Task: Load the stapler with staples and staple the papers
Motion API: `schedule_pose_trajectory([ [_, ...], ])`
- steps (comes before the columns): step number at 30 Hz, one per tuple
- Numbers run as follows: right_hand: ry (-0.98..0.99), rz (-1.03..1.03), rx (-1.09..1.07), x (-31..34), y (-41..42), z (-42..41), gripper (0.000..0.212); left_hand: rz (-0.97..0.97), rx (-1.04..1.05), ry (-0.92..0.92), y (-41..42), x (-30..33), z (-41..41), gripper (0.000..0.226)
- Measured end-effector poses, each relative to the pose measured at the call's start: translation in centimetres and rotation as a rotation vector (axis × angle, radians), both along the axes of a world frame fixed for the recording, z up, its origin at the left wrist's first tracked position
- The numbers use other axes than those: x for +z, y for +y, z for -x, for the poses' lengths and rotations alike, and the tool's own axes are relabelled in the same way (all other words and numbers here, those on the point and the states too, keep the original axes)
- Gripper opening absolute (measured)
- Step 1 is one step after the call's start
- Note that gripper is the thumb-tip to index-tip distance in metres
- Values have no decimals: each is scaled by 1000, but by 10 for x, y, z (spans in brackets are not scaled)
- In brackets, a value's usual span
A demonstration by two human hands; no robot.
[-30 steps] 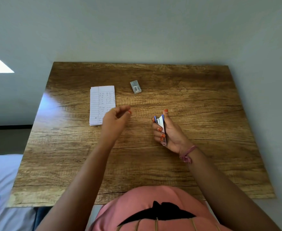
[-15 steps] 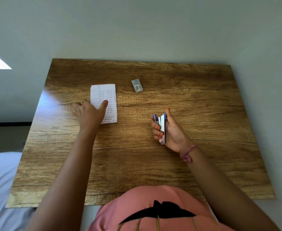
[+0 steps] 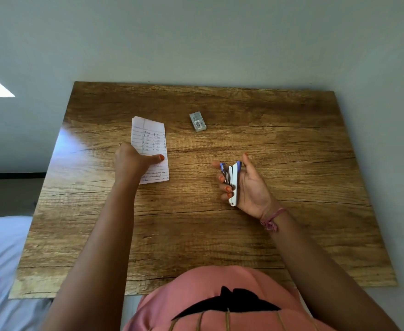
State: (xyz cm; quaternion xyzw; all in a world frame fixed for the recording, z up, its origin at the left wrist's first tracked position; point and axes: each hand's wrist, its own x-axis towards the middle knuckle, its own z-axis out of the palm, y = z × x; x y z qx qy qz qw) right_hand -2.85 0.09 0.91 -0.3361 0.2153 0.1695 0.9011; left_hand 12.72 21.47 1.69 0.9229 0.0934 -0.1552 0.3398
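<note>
Two hands work over a wooden table (image 3: 291,139). The left hand (image 3: 131,161) grips the papers (image 3: 149,139), a small lined stack with handwriting: the thumb lies on top near the stack's right edge and the fingers curl at its left edge, out of sight, so the stack is pinched between thumb and fingers. The stack's far end looks slightly raised off the table, though this is hard to tell. The right hand (image 3: 246,187) is to the right of the papers and well apart from them, palm turned up, holding the stapler (image 3: 233,182). The stapler is white with blue ends, lies lengthwise across the palm, and the fingers curl round its left side while the thumb points away from the person. A small grey staple box (image 3: 197,121) lies on the table beyond and to the right of the papers, touched by neither hand.
</note>
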Motion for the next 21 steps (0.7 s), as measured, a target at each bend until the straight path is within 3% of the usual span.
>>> schedule_pose_trajectory([
  [6,-3,2,-20,3,-1,4,69,86,-14,-70,7,-3,10,51],
  [10,-13,33,-21,5,-4,9,68,333,-3,18,9,9,21,32],
  [16,-11,113,5,8,-8,21,61,785,-67,232,2,39,45,30],
  [21,-43,157,33,16,-10,34,53,867,-240,261,-18,57,69,32],
])
